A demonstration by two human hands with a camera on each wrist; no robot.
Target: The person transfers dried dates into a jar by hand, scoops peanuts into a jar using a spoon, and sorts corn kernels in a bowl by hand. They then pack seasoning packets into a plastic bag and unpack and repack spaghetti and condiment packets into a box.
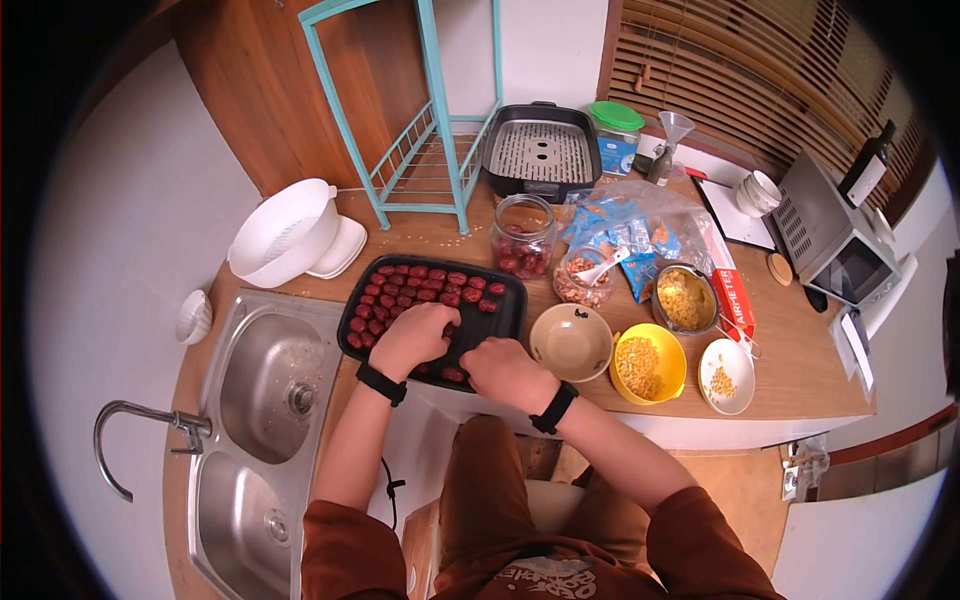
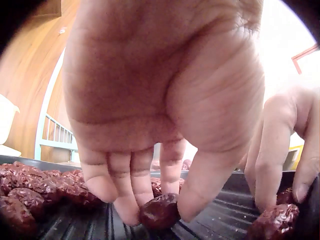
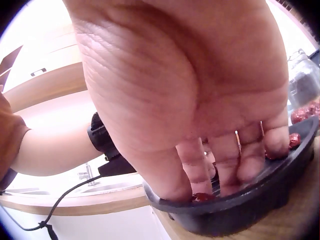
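A black ridged tray (image 1: pixel 517 325) holds rows of wrinkled red dates (image 1: pixel 400 285), packed on its left and far side. My left hand (image 1: pixel 415 335) reaches down into the tray; in the left wrist view its thumb and fingertips pinch one date (image 2: pixel 160 212) low over the ridges. To its right, at the tray's near side, is my right hand (image 1: pixel 505 372). Its thumb and fingertips pinch another date (image 3: pixel 202 197), mostly hidden behind the tray's rim in the right wrist view. One more date (image 2: pixel 274 222) lies just in front of those fingers.
Right of the tray stand a beige bowl (image 1: pixel 572 342), a yellow bowl (image 1: pixel 683 365) and a white bowl (image 1: pixel 727 376). Behind are a glass jar of dates (image 1: pixel 523 240) and a jar of nuts with a spoon (image 1: pixel 585 280). A double sink (image 1: pixel 330 330) is at the left.
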